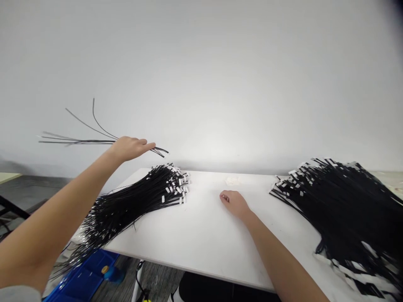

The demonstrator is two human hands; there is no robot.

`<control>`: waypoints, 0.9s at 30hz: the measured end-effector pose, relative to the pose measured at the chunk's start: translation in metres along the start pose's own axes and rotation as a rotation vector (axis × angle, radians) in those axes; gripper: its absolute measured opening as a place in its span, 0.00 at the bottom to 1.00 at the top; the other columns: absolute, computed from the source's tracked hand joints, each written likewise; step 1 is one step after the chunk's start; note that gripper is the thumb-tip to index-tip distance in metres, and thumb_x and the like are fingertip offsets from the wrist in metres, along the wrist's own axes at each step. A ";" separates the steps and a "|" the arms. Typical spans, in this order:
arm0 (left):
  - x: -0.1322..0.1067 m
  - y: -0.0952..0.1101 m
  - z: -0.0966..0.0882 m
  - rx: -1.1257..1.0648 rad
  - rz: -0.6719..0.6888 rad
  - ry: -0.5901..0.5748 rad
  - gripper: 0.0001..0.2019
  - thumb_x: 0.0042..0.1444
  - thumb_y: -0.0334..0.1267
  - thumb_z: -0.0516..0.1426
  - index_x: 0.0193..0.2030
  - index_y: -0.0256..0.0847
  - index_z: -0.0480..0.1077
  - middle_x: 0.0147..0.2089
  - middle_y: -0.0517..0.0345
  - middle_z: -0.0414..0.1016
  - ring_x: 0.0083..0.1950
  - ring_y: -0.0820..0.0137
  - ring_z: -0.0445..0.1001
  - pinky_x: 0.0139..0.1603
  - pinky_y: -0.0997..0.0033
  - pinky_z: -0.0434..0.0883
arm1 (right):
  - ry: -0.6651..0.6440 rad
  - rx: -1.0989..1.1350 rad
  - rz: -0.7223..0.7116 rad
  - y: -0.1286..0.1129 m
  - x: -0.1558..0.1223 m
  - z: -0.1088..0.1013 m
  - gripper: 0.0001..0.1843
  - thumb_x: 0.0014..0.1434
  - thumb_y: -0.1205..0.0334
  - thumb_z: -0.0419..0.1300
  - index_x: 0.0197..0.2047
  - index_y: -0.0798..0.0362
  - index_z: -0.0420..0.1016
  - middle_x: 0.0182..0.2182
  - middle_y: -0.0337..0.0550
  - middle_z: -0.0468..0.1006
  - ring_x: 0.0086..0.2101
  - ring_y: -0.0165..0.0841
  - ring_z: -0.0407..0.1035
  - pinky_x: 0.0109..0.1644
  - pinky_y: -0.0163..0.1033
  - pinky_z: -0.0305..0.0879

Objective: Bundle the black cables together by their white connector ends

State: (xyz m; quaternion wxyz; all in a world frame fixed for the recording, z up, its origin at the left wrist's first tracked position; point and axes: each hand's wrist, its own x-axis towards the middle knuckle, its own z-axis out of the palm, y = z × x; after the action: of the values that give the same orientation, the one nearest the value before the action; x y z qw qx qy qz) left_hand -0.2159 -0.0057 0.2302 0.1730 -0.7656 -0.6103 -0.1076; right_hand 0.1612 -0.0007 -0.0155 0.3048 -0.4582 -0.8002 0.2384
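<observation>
My left hand [134,147] is closed around several thin black cables [91,141], raised above the left end of the table. Their loose ends fan out to the left, and short ends poke out past my fingers on the right. Below it lies a thick bundle of black cables [132,201] with white tags at the right end. My right hand [233,202] rests over the middle of the table with its fingers curled together; whether anything sits inside them is hidden. Just beyond it is a small pale pile [233,181] of tiny pieces.
A larger heap of black cables [349,205] with white tags covers the right side of the white table [195,239]. A blue bin [82,281] and a blue bottle [113,274] with an orange cap are below the left edge. A plain wall [220,84] stands behind.
</observation>
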 end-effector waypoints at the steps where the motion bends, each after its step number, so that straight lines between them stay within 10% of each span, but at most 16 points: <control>1: -0.003 0.003 0.003 -0.061 -0.021 0.027 0.11 0.49 0.43 0.54 0.39 0.45 0.70 0.26 0.55 0.67 0.24 0.73 0.62 0.26 0.75 0.54 | 0.001 0.015 0.004 0.000 0.000 0.000 0.08 0.53 0.64 0.51 0.30 0.50 0.71 0.26 0.38 0.72 0.25 0.27 0.61 0.29 0.32 0.51; 6: -0.005 0.054 0.012 -1.015 -0.306 0.221 0.15 0.55 0.49 0.47 0.38 0.42 0.65 0.19 0.63 0.57 0.17 0.78 0.53 0.18 0.78 0.51 | 0.015 0.146 0.047 0.000 0.000 0.001 0.09 0.53 0.60 0.51 0.31 0.49 0.72 0.26 0.37 0.72 0.25 0.27 0.61 0.29 0.33 0.54; 12: -0.009 0.168 0.065 -2.004 -0.527 -0.260 0.11 0.55 0.47 0.49 0.38 0.42 0.63 0.20 0.66 0.53 0.15 0.82 0.51 0.13 0.82 0.47 | 0.067 0.420 0.182 0.006 0.008 -0.004 0.17 0.54 0.49 0.49 0.33 0.53 0.70 0.26 0.40 0.70 0.23 0.27 0.61 0.28 0.33 0.59; 19: -0.035 0.283 0.166 -2.135 -0.507 -0.774 0.15 0.52 0.52 0.51 0.36 0.42 0.64 0.21 0.64 0.57 0.17 0.80 0.58 0.15 0.81 0.55 | 0.072 0.659 0.253 0.014 0.006 -0.032 0.25 0.55 0.42 0.45 0.41 0.55 0.69 0.33 0.43 0.70 0.24 0.25 0.63 0.27 0.31 0.60; 27: -0.035 0.273 0.189 -2.047 -0.513 -0.708 0.14 0.48 0.45 0.58 0.35 0.36 0.66 0.31 0.53 0.70 0.30 0.70 0.72 0.38 0.62 0.70 | -0.068 0.682 0.241 0.012 0.012 -0.033 0.14 0.50 0.52 0.55 0.26 0.55 0.64 0.18 0.32 0.59 0.20 0.22 0.54 0.24 0.29 0.50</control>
State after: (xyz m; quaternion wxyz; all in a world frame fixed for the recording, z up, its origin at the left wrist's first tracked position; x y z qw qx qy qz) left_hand 0.0330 -0.0153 0.0076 -0.7513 -0.3857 -0.3888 -0.3684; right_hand 0.1868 0.0186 0.0025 0.3832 -0.4130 -0.6247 0.5407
